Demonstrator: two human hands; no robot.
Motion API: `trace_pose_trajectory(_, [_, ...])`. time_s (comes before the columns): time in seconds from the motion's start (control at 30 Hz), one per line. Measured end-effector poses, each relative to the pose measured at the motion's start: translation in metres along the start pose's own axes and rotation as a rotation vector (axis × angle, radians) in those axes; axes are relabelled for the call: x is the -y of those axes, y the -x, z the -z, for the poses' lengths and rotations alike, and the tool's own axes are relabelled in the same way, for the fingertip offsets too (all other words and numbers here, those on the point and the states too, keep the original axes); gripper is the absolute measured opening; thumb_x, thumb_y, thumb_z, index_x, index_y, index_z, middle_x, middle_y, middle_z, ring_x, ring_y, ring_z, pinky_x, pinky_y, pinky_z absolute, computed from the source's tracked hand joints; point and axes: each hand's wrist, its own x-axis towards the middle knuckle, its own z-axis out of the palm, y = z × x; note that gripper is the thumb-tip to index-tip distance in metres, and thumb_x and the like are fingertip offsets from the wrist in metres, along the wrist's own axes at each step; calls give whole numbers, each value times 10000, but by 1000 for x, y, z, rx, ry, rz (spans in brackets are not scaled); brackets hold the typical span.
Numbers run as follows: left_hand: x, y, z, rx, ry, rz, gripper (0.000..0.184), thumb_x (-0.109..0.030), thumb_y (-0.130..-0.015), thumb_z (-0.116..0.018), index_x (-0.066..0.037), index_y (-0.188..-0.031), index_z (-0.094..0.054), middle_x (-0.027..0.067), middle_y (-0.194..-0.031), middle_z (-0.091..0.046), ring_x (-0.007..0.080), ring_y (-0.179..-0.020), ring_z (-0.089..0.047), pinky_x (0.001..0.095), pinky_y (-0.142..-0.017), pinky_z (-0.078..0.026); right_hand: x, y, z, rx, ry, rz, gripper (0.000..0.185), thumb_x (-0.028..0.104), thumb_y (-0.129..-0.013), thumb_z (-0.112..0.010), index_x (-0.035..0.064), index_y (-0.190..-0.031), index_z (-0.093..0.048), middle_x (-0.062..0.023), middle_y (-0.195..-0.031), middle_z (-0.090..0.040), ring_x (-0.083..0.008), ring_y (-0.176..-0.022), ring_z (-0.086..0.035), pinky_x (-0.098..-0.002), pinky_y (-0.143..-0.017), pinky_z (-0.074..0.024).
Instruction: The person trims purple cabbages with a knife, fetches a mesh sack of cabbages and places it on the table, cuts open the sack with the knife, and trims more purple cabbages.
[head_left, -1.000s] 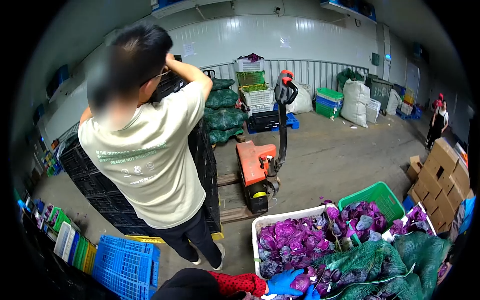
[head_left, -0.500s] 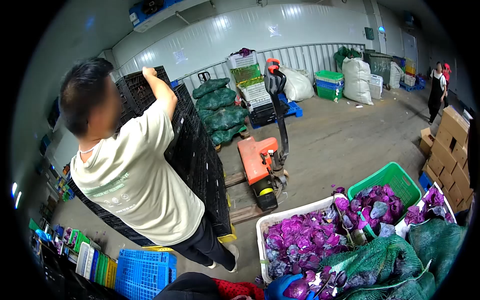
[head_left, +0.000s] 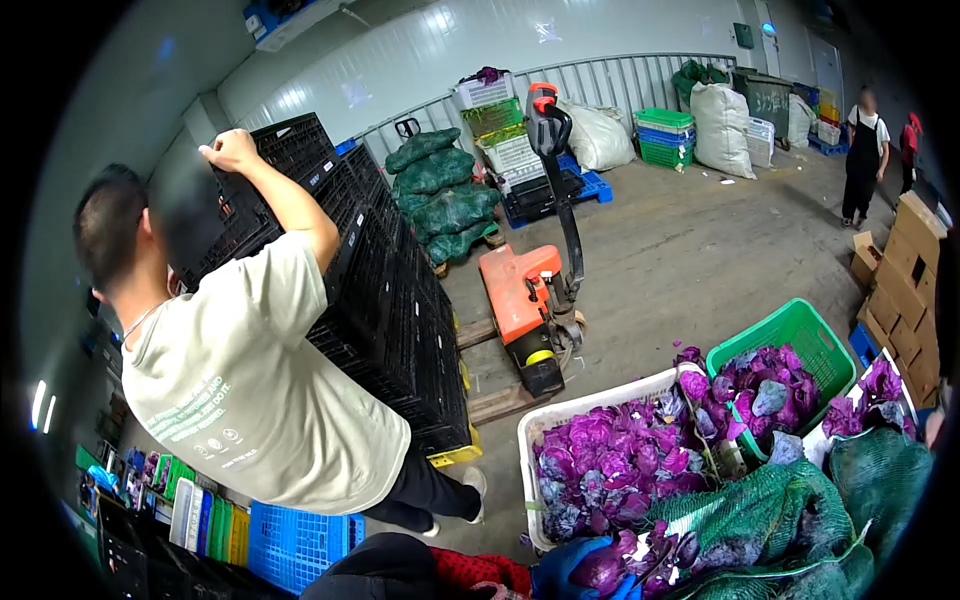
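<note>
At the bottom edge my left hand [head_left: 557, 574], in a blue glove below a red dotted sleeve [head_left: 485, 570], is wrapped against a purple cabbage [head_left: 600, 569]. Another bit of blue glove, apparently my right hand [head_left: 628, 589], shows at the cabbage's lower right; its fingers are mostly cut off by the frame. Just beyond is a white crate [head_left: 527, 470] heaped with purple cabbage leaves [head_left: 610, 450]. A green mesh sack [head_left: 770, 505] holding cabbages lies to the right of my hands.
A co-worker [head_left: 270, 370] stands at left with a raised arm by stacked black crates [head_left: 375, 320]. An orange pallet jack [head_left: 515, 290] stands ahead. A green crate [head_left: 825, 350] and cardboard boxes [head_left: 905, 300] are at right. Blue crates [head_left: 300, 545] sit lower left. Another person [head_left: 865, 155] is far right.
The view has shifted slightly. The co-worker's head and raised hand are farther left. The distant people at right have come apart from each other. My left hand stays at the cabbage.
</note>
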Motion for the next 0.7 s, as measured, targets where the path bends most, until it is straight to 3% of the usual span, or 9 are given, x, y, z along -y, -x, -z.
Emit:
trace_pose_trajectory(0.27, [12,2,2,11,83,-49,971,-457,-718,-776,-47,-1465,-310,222,-1345,-477,372,-1238,-484,438,-1045,-380,-17,-6,-16,-110,-136,45,436,293,-1007,-473,-77,-1206,-590,-281,-1152,-625,-375,-995,-619,-404,-894,-461])
trace_pose_trajectory(0.33, [15,6,8,50,116,-46,905,-367,-732,-800,-29,-1447,-360,191,-1474,-368,326,-1404,-306,439,-1147,-255,-16,-6,-36,-168,-526,22,356,270,-996,-514,-56,-1044,-649,-136,-934,-662,-217,-925,-620,-366,-845,-478])
trace_pose_trajectory(0.37, [20,6,11,81,36,-147,885,-376,-753,-791,-32,-1448,-363,189,-1494,-335,335,-1414,-281,451,-1151,-243,1,2,-18,-46,-330,-43,353,233,-1001,-489,-72,-1102,-635,-162,-1018,-669,-233,-983,-613,-355,-900,-454])
trace_pose_trajectory(0.4, [43,11,10,142,-49,-226,862,-382,-772,-778,-26,-1442,-368,188,-1493,-338,344,-1411,-283,447,-1151,-244,-1,13,-17,-63,-427,2,345,225,-1000,-485,-64,-1134,-620,-179,-1014,-667,-236,-947,-607,-366,-868,-462])
trace_pose_trajectory(0.43, [48,9,10,131,-22,-234,840,-371,-781,-772,-14,-1429,-374,180,-1466,-374,334,-1389,-324,432,-1145,-258,-2,13,-8,-86,-69,341,346,226,-1007,-478,-59,-1147,-615,-190,-1021,-663,-231,-954,-604,-373,-863,-464])
trace_pose_trajectory(0.53, [19,-8,16,146,292,75,886,-347,-696,-845,7,-1378,-405,141,-1329,-496,242,-1240,-480,365,-1070,-371,-7,15,-9,94,-592,-123,385,217,-936,-639,-20,-1233,-579,-25,-926,-634,-122,-843,-569,-284,-787,-479])
trace_pose_trajectory(0.57, [17,-11,17,148,330,128,825,-298,-697,-842,0,-1354,-441,123,-1281,-535,225,-1188,-517,356,-1050,-390,3,23,-4,109,-599,-152,464,217,-880,-714,-14,-1256,-568,-27,-926,-629,-114,-855,-563,-282,-804,-479])
trace_pose_trajectory(0.67, [2,-13,27,165,692,483,630,-346,-813,-732,-25,-1306,-509,95,-1174,-609,190,-1108,-567,332,-1003,-429,-7,34,-5,-17,-388,265,497,205,-838,-758,-6,-1250,-576,-10,-907,-635,-109,-817,-569,-259,-776,-486])
trace_pose_trajectory(0.7, [7,-13,32,171,685,482,630,-346,-813,-732,-25,-1306,-509,95,-1174,-609,190,-1108,-567,332,-1003,-429,2,38,3,82,-568,76,465,194,-847,-747,-2,-1236,-586,-4,-899,-634,-107,-808,-570,-253,-770,-487])
